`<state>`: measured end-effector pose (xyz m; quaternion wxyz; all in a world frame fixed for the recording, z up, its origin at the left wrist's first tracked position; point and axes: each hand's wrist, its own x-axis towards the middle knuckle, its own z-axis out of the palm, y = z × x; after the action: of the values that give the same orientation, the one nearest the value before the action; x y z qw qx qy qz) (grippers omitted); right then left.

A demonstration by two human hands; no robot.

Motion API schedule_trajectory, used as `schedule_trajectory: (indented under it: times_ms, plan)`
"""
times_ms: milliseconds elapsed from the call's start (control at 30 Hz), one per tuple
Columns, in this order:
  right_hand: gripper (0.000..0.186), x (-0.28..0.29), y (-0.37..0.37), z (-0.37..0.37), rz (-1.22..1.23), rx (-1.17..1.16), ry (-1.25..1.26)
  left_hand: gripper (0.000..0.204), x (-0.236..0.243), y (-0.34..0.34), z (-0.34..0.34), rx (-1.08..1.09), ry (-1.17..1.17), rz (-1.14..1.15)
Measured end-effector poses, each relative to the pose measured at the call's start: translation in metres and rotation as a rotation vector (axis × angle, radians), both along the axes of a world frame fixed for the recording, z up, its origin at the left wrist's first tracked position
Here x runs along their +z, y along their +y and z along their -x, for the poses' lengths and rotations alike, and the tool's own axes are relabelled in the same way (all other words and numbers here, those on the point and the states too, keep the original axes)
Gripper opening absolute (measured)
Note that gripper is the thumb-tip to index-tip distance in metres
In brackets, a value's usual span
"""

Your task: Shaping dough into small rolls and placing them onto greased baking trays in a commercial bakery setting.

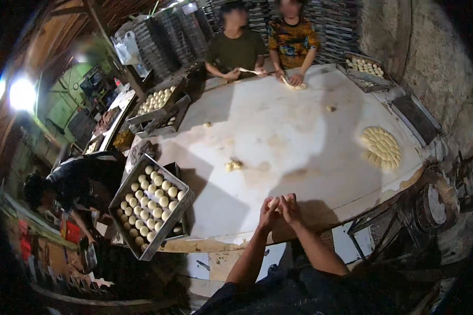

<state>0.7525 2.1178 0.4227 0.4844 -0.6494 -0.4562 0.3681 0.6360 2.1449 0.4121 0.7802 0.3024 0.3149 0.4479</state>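
Note:
Above the near edge of the table, my left hand (269,212) and my right hand (289,209) are together with their fingers curled. Between them shows a bit of pale dough (273,202), mostly covered by the fingers. Beyond my hands, a small clump of dough pieces (233,165) lies on the white tabletop (278,121). To the left, a metal tray (165,229) holds rows of round dough balls (151,205); it sits tilted at the table's corner. At the right lies a flat cluster of cut dough pieces (381,148), pressed close together.
Across the table, two people handle dough strips (294,84). A person (84,181) bends down at the left. More trays of dough balls stand at the far left (157,101) and far right (365,66). Single dough bits (207,125) lie on the tabletop.

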Motion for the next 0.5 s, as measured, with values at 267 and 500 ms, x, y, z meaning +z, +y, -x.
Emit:
schedule_trajectory:
  times_ms: [267, 500]
  plan:
    - [0.044, -0.015, -0.002, -0.041, -0.125, -0.128, -0.138, 0.027, 0.005, 0.019, 0.049, 0.099, 0.347, -0.547]
    - [0.029, -0.023, -0.047, -0.183, -0.337, -0.417, 0.229, 0.025, -0.078, 0.007, 0.105, -0.083, 0.904, -0.185]
